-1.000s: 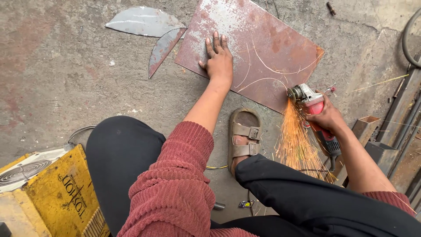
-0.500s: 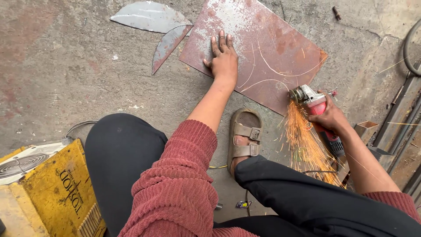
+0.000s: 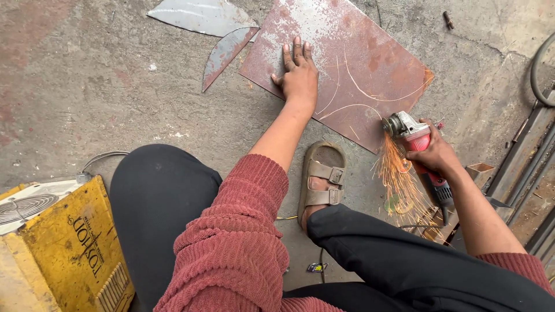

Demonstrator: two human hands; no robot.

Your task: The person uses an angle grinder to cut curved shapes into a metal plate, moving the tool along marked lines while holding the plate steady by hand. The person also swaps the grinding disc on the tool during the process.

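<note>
Red-maroon ribbed knit sweater, chunky cuffs pushed up to the elbow on both arms, forearms bare below. Black trousers, smooth and loose, over both bent legs. Tan rubber sandal on one foot, two straps across, each with a small buckle. Left hand bare, no glove, no ring visible. Right hand bare as well.

**Sparks and edges hide the details**

The grinder's disc is lost in sparks against the rusty sheet, whose far corner is cut off. The right hand covers the grinder body. The yellow machine runs off the near left edge.
</note>
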